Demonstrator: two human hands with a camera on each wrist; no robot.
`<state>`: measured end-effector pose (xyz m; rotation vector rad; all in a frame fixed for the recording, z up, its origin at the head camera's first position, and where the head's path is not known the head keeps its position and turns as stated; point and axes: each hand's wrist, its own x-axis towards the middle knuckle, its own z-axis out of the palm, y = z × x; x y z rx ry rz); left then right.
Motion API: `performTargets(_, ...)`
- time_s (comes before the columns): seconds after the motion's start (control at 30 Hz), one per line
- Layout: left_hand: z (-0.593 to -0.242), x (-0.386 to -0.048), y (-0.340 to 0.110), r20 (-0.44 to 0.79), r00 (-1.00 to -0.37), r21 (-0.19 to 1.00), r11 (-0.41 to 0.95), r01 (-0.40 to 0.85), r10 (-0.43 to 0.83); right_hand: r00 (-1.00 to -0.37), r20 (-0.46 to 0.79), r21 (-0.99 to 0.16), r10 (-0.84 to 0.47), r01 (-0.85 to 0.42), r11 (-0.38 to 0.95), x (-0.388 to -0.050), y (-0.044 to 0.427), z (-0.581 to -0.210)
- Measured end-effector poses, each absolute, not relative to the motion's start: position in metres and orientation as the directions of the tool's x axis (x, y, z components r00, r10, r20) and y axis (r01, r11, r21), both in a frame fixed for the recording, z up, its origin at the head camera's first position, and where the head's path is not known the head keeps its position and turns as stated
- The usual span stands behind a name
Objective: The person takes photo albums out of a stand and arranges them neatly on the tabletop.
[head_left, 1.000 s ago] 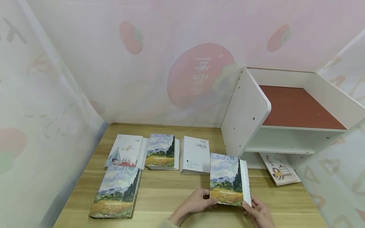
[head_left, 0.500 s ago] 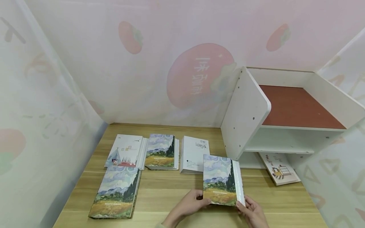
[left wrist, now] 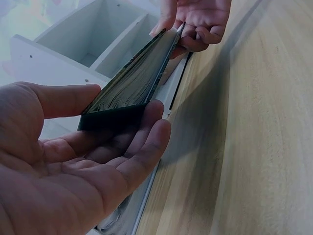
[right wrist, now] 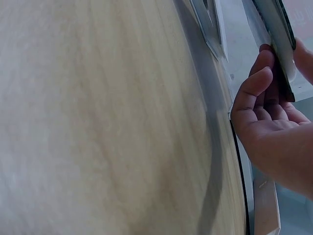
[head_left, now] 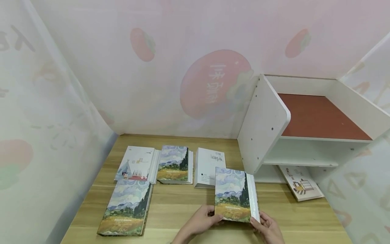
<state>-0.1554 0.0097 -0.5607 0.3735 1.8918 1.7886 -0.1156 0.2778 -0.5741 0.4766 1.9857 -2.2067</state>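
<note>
A photo album with a painted landscape cover is held tilted above the table between both hands. My left hand grips its lower left corner, thumb on the cover and fingers beneath, around the dark spine in the left wrist view. At the lower right corner my right hand pinches the page-edge side. In the left wrist view the album's page edges face the camera. Behind it in the head view, a white album lies partly covered by the held one.
Another landscape album lies front left. Behind it are a white album with a tent picture and a landscape album. A white shelf unit stands right, with a white book in its bottom compartment.
Both hands have carried the held album a short way to the left, mostly in the first half second. The head view has shifted slightly. The other albums stay put.
</note>
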Motion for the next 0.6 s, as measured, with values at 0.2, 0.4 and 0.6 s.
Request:
performTargets(0.2, -0.558, -0.156, 0.007, -0.182, -0.835, 0.983, 0.094, -0.156, 0.519, -0.936, -0.333, -0.941, 0.112, 0.323, -0.097, -0.117, 0.275, -0.575)
performTargets(0.4, -0.555, -0.156, 0.002, -0.173, -0.835, 0.984, 0.118, -0.130, 0.522, -0.941, -0.322, -0.945, 0.101, 0.313, -0.092, -0.118, 0.273, -0.575)
performTargets(0.6, -0.555, -0.154, -0.004, -0.156, -0.834, 0.986, 0.132, -0.100, 0.530, -0.942, -0.328, -0.944, 0.075, 0.323, -0.071, -0.117, 0.271, -0.574)
